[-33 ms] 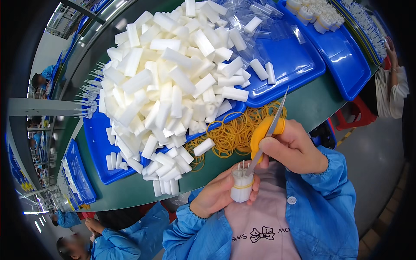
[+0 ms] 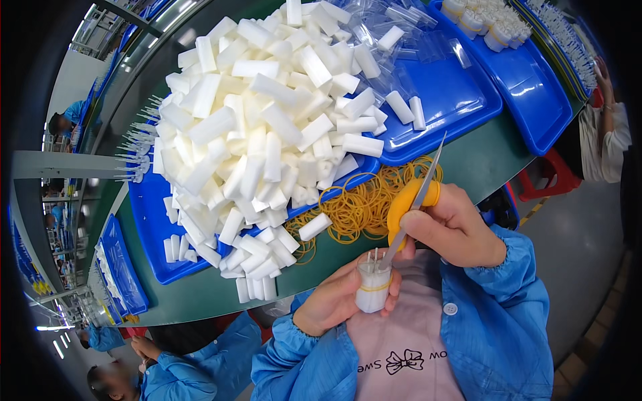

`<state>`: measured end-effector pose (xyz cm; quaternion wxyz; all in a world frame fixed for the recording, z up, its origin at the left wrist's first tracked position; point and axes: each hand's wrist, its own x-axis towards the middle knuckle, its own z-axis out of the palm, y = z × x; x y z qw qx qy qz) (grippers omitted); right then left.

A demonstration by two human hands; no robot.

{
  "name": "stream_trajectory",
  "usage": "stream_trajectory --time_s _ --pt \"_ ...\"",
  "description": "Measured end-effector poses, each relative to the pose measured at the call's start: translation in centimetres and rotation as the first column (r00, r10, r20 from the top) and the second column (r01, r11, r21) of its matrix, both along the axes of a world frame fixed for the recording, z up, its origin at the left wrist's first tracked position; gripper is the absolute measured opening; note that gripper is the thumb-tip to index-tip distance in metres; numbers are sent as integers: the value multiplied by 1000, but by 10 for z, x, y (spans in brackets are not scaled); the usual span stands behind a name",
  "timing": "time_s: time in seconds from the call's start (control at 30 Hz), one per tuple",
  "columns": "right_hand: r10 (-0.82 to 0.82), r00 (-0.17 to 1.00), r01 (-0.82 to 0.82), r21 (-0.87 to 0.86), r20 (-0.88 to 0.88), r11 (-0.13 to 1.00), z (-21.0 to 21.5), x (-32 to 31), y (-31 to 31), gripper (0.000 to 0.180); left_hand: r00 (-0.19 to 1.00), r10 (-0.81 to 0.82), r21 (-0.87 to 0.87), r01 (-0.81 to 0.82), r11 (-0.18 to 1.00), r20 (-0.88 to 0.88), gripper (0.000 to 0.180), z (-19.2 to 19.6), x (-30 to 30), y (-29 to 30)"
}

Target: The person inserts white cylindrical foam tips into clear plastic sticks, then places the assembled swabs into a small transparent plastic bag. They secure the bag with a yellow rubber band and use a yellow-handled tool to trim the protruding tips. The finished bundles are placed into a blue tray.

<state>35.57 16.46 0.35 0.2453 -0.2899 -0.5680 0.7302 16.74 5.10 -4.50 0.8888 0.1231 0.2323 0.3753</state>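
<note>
My left hand [image 2: 340,294] is closed round a small white bundle [image 2: 372,298] with a yellow rubber band about its middle. Several thin white prongs stick up from its top. In my right hand [image 2: 455,230] is a slim, pointed metal tool [image 2: 420,198], slanting down to the left. Its lower end reaches the bundle's top edge; whether it is inside cannot be seen. Yellow covers [image 2: 403,204] sit on right-hand fingers. Beyond my hands lie loose yellow rubber bands [image 2: 354,210] and a large heap of white foam-like blocks [image 2: 261,120].
The green table [image 2: 214,297] carries the blue tray [image 2: 150,250] under the heap. Another blue tray [image 2: 435,144] holds clear plastic sleeves [image 2: 394,30]. Banded white bundles [image 2: 491,30] lie in a tray at the far right. A red stool [image 2: 552,175] and co-workers are nearby.
</note>
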Motion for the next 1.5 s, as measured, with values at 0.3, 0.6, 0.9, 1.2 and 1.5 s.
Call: stream_trajectory --time_s 0.3,0.6,0.9,1.2,1.5 --pt "77 997 -78 -46 -26 996 1 -6 0 17 996 -21 62 16 998 83 75 -2 0 1" --pt "181 961 -226 216 210 950 -7 2 3 15 997 -72 40 72 997 -8 71 -2 4 0" --pt "-682 723 309 833 108 459 -4 57 30 14 982 143 -6 -143 990 121 60 5 -1 15" --pt "-883 322 -225 934 341 278 -43 105 55 20 958 265 -182 -243 953 109 58 7 7 16" --pt "-233 848 -286 781 476 555 22 9 -20 80 927 329 -258 -278 925 180 56 24 15 23"
